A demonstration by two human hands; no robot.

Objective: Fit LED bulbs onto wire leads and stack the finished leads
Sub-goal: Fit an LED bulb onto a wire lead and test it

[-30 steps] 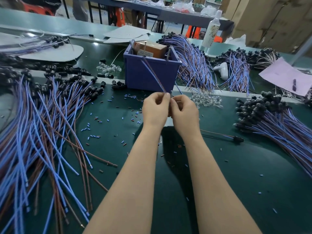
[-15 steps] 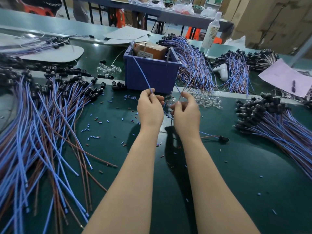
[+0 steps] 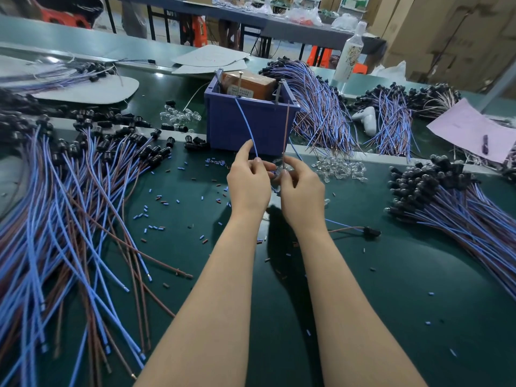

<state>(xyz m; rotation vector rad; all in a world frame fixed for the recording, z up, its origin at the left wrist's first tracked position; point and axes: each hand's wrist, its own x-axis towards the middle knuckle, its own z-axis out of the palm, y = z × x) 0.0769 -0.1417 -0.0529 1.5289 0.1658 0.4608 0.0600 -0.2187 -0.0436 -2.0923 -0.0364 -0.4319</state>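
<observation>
Everywhere the green bench was strewn with wire leads. A blue wire was pinched in the left hand, a brown wire in the right hand, LED bulbs heaped just beyond.

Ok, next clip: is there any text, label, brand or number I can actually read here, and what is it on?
No text is legible in this frame.
On the brown box in the blue bin, a white label: printed lines, too small and blurred to read.
On the bottle, a patterned wrap: blurred, no readable words.
On the pink paper: faint marks, unreadable.
</observation>
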